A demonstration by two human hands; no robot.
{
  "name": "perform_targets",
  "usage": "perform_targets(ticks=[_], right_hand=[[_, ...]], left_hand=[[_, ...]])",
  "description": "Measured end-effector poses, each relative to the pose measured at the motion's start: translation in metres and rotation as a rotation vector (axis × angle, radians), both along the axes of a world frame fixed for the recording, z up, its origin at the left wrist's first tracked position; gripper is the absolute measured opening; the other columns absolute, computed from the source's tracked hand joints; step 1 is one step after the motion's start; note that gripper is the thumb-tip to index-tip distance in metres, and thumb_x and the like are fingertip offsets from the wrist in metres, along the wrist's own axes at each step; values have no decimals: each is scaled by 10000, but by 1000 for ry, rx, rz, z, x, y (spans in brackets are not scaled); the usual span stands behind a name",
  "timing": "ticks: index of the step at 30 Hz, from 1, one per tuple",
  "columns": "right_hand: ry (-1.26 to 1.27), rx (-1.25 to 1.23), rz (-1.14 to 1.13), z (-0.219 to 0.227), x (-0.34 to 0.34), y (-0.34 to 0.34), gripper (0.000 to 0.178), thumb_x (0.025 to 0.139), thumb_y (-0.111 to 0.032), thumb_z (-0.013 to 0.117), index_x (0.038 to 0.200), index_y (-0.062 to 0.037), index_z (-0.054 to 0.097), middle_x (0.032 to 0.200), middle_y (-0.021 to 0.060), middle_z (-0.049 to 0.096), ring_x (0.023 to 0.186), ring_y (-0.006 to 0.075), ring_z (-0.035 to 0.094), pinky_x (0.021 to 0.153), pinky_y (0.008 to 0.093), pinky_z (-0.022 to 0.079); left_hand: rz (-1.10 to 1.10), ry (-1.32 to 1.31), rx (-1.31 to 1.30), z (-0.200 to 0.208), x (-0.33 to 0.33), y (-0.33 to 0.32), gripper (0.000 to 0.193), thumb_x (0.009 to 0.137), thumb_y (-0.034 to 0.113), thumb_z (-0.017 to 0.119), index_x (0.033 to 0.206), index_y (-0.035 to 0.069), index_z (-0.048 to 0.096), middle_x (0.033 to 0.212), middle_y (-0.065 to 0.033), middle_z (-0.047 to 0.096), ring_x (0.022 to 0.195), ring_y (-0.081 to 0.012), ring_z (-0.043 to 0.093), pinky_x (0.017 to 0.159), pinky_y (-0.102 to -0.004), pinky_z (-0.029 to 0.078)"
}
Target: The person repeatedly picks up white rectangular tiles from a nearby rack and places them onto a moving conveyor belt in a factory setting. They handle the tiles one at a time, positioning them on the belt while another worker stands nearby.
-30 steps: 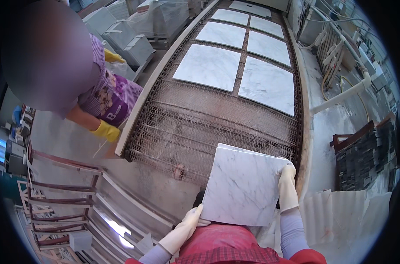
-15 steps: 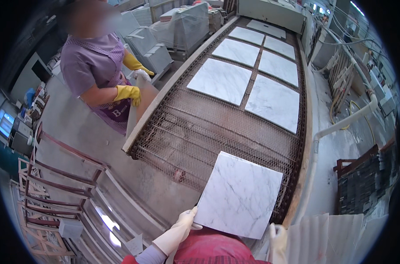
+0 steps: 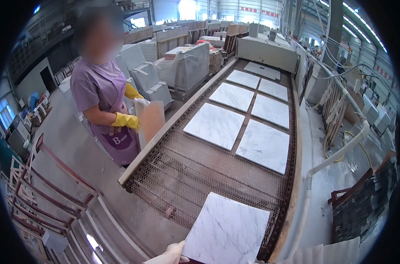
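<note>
A square white marble tile [image 3: 228, 229] with grey veins lies at the near end of a mesh conveyor [image 3: 182, 171], its lower part cut off by the picture's bottom edge. My left hand [image 3: 171, 254], in a cream glove, grips the tile's left edge near the lower corner. My right hand is out of the picture. Farther along the mesh, several more marble tiles [image 3: 215, 125] lie flat in two rows.
At the conveyor's left stands a person [image 3: 105, 101] in yellow gloves and a purple apron, holding a tan-faced slab [image 3: 151, 123]. Dark red metal racks [image 3: 65, 174] stand at the lower left. A pipe [image 3: 336, 156] runs along the right side.
The view has tilted up, so the near tile and my left hand appear lower. My right hand has dropped out of view. My left hand still grips the tile.
</note>
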State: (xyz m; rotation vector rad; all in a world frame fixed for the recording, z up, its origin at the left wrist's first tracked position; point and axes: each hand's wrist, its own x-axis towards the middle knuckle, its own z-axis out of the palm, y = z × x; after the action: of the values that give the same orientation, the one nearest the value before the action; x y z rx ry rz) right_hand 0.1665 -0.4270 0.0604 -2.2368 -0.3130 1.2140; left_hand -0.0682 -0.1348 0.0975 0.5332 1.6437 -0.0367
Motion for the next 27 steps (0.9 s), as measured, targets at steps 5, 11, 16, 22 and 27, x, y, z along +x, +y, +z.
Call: perform_targets(ticks=[5, 11, 16, 22, 27], right_hand=[[188, 130, -297, 65, -9, 24, 529, 946, -453, 584, 1186, 17, 596, 989, 125, 665, 611, 249, 665, 540, 350, 536], [586, 241, -579, 49, 11, 16, 402, 943, -421, 599, 1115, -59, 639, 778, 70, 693, 479, 167, 598, 394, 282, 448], [463, 634, -555, 138, -22, 83, 556, 890, -199, 676, 1371, 8, 489, 1350, 100, 549, 1239, 216, 515, 1065, 371, 398], [514, 689, -575, 102, -22, 99, 486, 855, -74, 681, 1306, 41, 541, 1274, 103, 597, 1187, 214, 558, 1023, 379, 430], [548, 686, -507, 104, -30, 240, 459, 841, -188, 703, 1219, 44, 585, 1143, 114, 652, 1017, 226, 629, 906, 343, 482]], left_hand=[[-96, -149, 166, 7, -6, -10, 424, 994, 391, 396, 1143, 78, 641, 841, -77, 678, 440, -208, 518, 363, -308, 440], [-162, -432, 55, 49, -20, 7, 399, 996, 376, 437, 1106, 47, 634, 851, -96, 684, 564, -200, 606, 404, -290, 471], [-343, -639, 40, 58, -27, 44, 350, 932, 311, 622, 1053, -17, 616, 853, -138, 690, 645, -226, 665, 536, -321, 551], [-113, -636, 68, 107, -28, 101, 238, 913, 144, 655, 1029, -52, 583, 848, -141, 682, 704, -214, 675, 608, -305, 542], [283, -592, 402, 68, -46, 164, 294, 861, 197, 668, 1104, 39, 616, 892, -44, 657, 607, -104, 543, 499, -217, 377]])
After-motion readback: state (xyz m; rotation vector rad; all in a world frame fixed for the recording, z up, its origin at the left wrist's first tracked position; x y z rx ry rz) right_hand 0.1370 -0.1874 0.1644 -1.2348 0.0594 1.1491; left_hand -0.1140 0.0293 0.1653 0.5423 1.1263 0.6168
